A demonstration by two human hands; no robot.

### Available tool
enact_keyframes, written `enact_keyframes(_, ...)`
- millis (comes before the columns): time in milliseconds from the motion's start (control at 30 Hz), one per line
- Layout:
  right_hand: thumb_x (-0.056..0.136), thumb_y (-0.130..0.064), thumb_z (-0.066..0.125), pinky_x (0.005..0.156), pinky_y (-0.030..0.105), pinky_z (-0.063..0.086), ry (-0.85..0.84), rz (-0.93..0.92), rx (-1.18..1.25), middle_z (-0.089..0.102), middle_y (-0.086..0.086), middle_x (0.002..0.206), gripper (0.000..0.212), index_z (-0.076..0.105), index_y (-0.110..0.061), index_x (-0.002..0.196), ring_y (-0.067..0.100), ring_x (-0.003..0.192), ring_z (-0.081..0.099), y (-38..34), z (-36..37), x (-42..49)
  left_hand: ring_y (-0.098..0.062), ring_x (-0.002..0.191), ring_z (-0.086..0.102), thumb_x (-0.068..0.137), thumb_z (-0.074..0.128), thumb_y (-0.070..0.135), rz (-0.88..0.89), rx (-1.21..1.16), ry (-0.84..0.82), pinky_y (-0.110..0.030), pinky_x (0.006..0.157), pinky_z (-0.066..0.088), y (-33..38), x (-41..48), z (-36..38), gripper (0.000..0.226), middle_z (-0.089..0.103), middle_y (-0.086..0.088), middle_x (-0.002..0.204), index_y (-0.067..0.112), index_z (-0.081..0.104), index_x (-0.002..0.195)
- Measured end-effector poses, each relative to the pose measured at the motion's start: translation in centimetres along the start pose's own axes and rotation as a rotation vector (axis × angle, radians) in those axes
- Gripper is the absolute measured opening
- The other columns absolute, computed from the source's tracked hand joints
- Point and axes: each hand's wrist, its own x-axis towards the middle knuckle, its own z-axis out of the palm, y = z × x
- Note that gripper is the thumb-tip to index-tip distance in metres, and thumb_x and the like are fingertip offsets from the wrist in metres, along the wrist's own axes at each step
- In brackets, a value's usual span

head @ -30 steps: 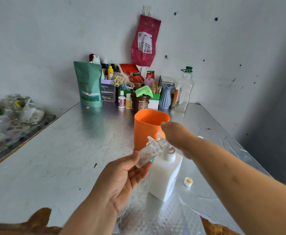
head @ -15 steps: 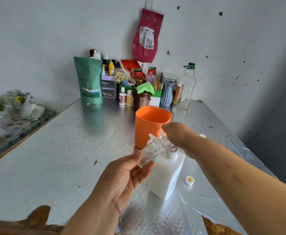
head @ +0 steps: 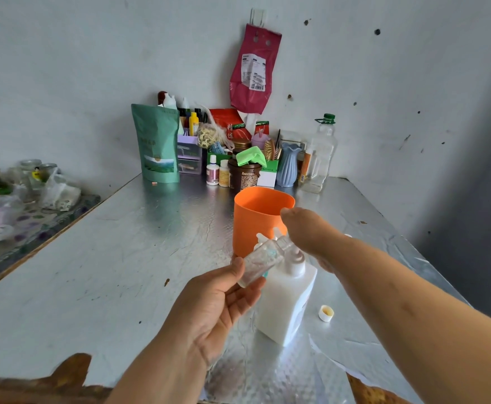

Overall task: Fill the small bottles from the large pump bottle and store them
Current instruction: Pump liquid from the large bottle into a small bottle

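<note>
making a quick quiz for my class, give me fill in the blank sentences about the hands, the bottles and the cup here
The left hand holds the small bottle, its mouth tipped toward the pump bottle, whose body is ___.
The right hand sits on top of the pump, in front of the ___ cup.
A loose cap lies on the table to the ___ of the pump bottle.
Missing words: white, orange, right.

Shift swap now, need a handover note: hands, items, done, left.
Left hand pinches the small clear bottle, tilted, with its mouth at the nozzle of the pump bottle.
Right hand covers the top of that bottle, fingers hidden.
A loose cap lies on the table right of the pump bottle; the orange cup stands behind it.
Done: small bottle uncapped and positioned. Left: fill, cap, store.
</note>
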Motion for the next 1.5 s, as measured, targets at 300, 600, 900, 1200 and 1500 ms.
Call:
enact_keyframes(300, 0.098, 0.000, 0.030, 0.085, 0.042, 0.044, -0.030, 0.039, -0.026, 0.044, 0.011, 0.093, 0.020, 0.047, -0.009, 0.100, 0.024, 0.088, 0.042, 0.1, 0.1, 0.2, -0.027, 0.087, 0.071, 0.090, 0.061, 0.013, -0.003, 0.028, -0.006, -0.030, 0.074, 0.058, 0.0, 0.4, -0.2, 0.027, 0.071, -0.023, 0.104, -0.007, 0.066, 0.107)
enact_keyframes(600, 0.100, -0.006, 0.031, 0.080, 0.037, 0.035, -0.080, 0.004, -0.012, 0.040, 0.013, 0.097, 0.012, 0.040, -0.012, 0.096, 0.024, 0.089, 0.038, 0.5, 0.8, -0.2, -0.026, 0.081, 0.071, 0.091, 0.059, 0.011, -0.020, 0.030, 0.017, -0.030, 0.074, 0.057, -0.3, 0.7, -0.4, 0.021, 0.072, -0.021, 0.101, -0.005, 0.066, 0.101)
enact_keyframes(900, 0.102, -0.008, 0.025, 0.079, 0.039, 0.034, -0.057, -0.009, 0.079, 0.037, 0.018, 0.097, 0.037, 0.045, 0.012, 0.125, 0.028, 0.089, 0.036, -0.5, -0.8, -1.5, -0.027, 0.084, 0.069, 0.089, 0.062, 0.013, -0.010, 0.034, -0.001, -0.030, 0.076, 0.056, 0.3, 0.5, 0.1, 0.022, 0.071, -0.024, 0.103, -0.007, 0.066, 0.098)
enact_keyframes(1200, 0.101, -0.007, 0.027, 0.095, 0.043, 0.040, -0.070, 0.051, 0.128, 0.039, 0.016, 0.098, 0.037, 0.047, 0.014, 0.125, 0.025, 0.090, 0.036, -0.7, -0.8, -1.5, -0.025, 0.076, 0.071, 0.090, 0.061, 0.015, -0.022, 0.034, 0.005, -0.029, 0.070, 0.058, 0.4, 0.9, 0.0, 0.023, 0.071, -0.024, 0.100, -0.006, 0.065, 0.098)
enact_keyframes(1500, 0.099, -0.001, 0.031, 0.097, 0.044, 0.040, -0.107, 0.082, 0.132, 0.051, 0.032, 0.128, 0.034, 0.049, 0.015, 0.124, 0.044, 0.121, 0.047, 0.0, 0.3, -1.1, -0.024, 0.073, 0.072, 0.091, 0.060, 0.013, -0.027, 0.023, 0.011, -0.028, 0.069, 0.058, -0.3, 1.2, -0.4, 0.018, 0.074, -0.019, 0.091, -0.003, 0.068, 0.088)
